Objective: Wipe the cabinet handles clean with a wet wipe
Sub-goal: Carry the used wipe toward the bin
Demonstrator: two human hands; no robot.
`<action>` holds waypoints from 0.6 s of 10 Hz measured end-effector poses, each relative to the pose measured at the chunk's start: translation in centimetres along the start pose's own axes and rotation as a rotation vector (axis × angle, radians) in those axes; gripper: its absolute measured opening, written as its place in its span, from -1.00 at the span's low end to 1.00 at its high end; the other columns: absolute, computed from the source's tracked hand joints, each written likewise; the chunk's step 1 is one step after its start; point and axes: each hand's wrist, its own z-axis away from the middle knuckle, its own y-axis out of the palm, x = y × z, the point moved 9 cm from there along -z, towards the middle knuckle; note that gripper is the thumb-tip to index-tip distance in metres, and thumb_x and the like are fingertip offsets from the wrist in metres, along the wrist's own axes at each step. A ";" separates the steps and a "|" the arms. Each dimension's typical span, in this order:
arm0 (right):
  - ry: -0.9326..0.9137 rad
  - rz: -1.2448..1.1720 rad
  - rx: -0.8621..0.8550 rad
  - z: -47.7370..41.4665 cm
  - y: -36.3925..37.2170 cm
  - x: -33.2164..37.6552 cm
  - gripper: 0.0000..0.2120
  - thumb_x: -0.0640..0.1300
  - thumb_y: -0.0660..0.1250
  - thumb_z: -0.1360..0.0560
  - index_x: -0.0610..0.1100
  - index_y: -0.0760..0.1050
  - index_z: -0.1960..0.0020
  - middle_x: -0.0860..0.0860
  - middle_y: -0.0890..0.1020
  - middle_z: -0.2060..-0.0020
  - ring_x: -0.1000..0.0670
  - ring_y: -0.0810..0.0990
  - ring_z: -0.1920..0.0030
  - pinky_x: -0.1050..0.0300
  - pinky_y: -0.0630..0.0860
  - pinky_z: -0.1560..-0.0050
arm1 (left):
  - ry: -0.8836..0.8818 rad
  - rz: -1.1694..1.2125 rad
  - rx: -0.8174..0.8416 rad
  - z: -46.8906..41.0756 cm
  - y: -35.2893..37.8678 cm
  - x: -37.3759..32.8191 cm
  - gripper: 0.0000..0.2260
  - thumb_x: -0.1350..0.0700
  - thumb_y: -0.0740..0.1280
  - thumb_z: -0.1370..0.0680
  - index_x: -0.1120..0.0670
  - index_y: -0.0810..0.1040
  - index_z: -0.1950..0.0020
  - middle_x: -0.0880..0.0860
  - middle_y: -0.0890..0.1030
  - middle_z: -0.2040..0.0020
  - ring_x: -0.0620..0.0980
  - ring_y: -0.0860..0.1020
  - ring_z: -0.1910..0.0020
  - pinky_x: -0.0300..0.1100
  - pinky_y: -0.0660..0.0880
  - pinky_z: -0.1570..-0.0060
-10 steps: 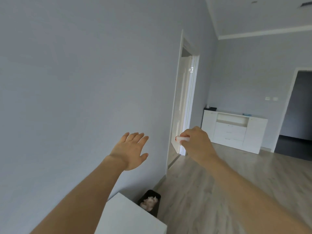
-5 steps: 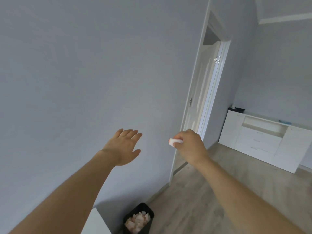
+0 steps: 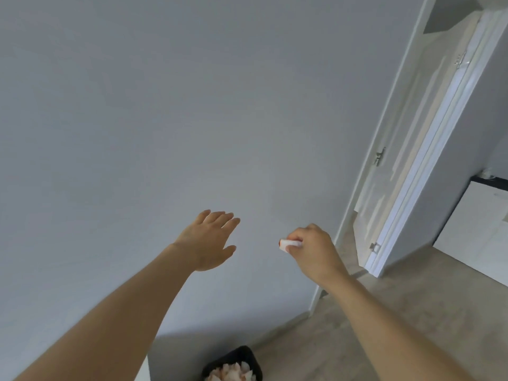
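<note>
My right hand [image 3: 313, 251] is raised in front of a plain grey wall and pinches a small folded white wet wipe [image 3: 290, 244] between thumb and fingers. My left hand [image 3: 210, 242] is stretched out beside it with straight fingers and holds nothing. A white cabinet [image 3: 478, 229] stands far off at the right edge, only partly in view; its handles do not show.
A black waste bin [image 3: 233, 365] holding crumpled used wipes stands on the floor below my hands, by the wall. A white door [image 3: 406, 160] stands ajar at the right. A white surface corner [image 3: 143, 371] shows at the bottom edge. Wooden floor [image 3: 412, 298] spreads to the right.
The view has swung left and down toward the wall and bin. The cabinet has slid to the right edge. Both hands keep their poses, the right still holding the wipe.
</note>
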 end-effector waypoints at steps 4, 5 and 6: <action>-0.147 -0.098 0.247 -8.0 11.4 -8.8 -0.86 -0.16 0.25 -0.52 -0.15 0.58 0.05 -0.06 0.47 0.05 -0.07 0.53 0.10 0.09 0.49 0.04 | -0.193 0.003 0.122 -7.4 10.8 -3.4 -0.45 -0.12 0.02 -0.65 0.05 -0.06 -0.56 0.02 0.00 -0.56 0.00 -0.02 -0.52 -0.08 -0.15 -0.48; -0.169 -0.115 0.282 -7.9 15.9 -10.9 -0.85 -0.20 0.24 -0.51 -0.12 0.59 0.05 -0.05 0.46 0.06 -0.08 0.53 0.11 0.10 0.48 0.07 | -0.203 -0.001 0.150 -7.8 15.3 -4.4 -0.46 -0.11 0.03 -0.64 0.05 -0.03 -0.56 0.01 0.03 -0.55 0.00 0.00 -0.52 -0.09 -0.14 -0.47; -0.163 -0.134 0.304 -7.2 20.9 -13.5 -0.84 -0.18 0.23 -0.51 -0.13 0.59 0.05 -0.05 0.46 0.07 -0.08 0.53 0.11 0.08 0.49 0.06 | -0.203 0.000 0.165 -7.8 20.6 -5.3 -0.46 -0.12 0.03 -0.64 0.05 -0.03 -0.56 0.00 0.03 -0.55 -0.01 0.01 -0.52 -0.09 -0.13 -0.47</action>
